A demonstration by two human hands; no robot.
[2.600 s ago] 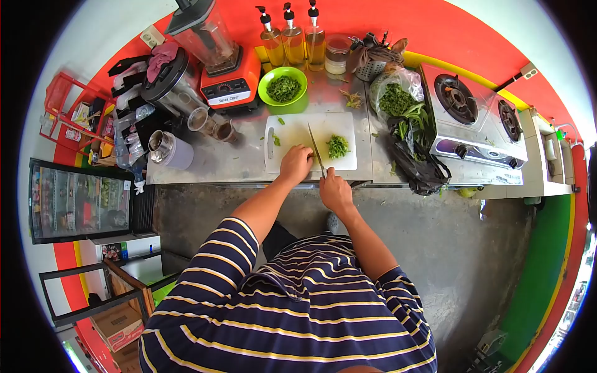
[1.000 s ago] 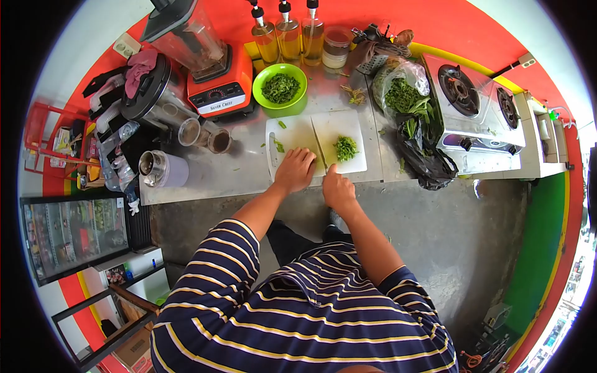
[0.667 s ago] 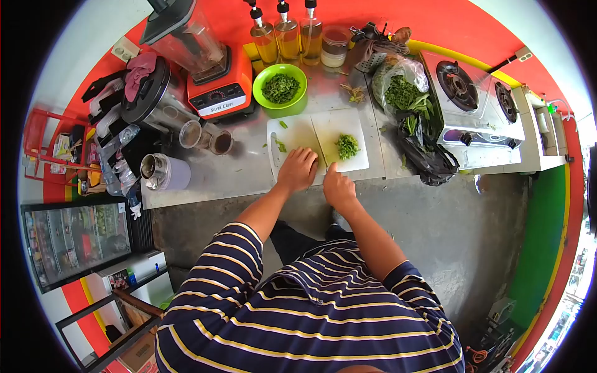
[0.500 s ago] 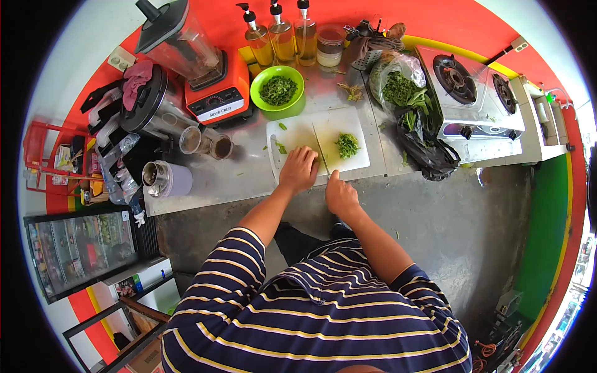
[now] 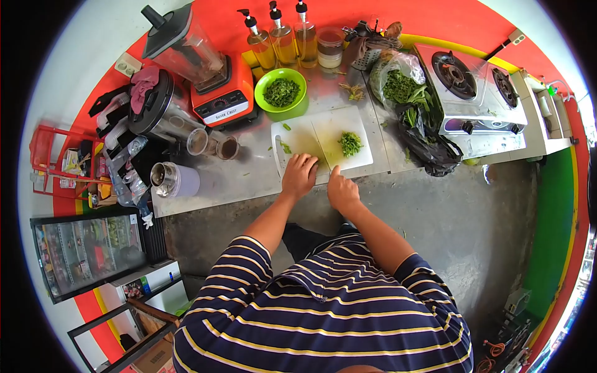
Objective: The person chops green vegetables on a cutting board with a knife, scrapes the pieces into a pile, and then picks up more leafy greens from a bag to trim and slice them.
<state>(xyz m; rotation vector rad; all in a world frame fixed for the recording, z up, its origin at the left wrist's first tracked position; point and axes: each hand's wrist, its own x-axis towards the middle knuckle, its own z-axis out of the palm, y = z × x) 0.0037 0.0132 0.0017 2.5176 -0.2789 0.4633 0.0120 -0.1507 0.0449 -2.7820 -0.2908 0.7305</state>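
Observation:
A white cutting board (image 5: 352, 122) lies at the counter's front edge. My right hand (image 5: 343, 190) is closed around the handle of a knife (image 5: 320, 140), its index finger stretched forward. The thin blade points away from me across the board. To its left, my left hand (image 5: 300, 176) rests at the board's near edge with fingers bent and close together; what lies under them is hidden. Right of the blade sits a small pile of chopped greens (image 5: 350, 143). A few loose green bits (image 5: 285, 147) lie on the board's left side.
Behind the board stands a green bowl (image 5: 263, 99) of chopped leaves. A red blender (image 5: 225, 93), cups and a steel-topped container (image 5: 177, 179) are on the left. Bags of leafy greens (image 5: 401, 87) and a gas stove (image 5: 469, 87) stand right. Pump bottles (image 5: 283, 45) line the wall.
The view has shifted slightly, moving the whole scene a little to the right. Both hands stay at the board's near edge, the right one still on the knife. The pile looks about the same.

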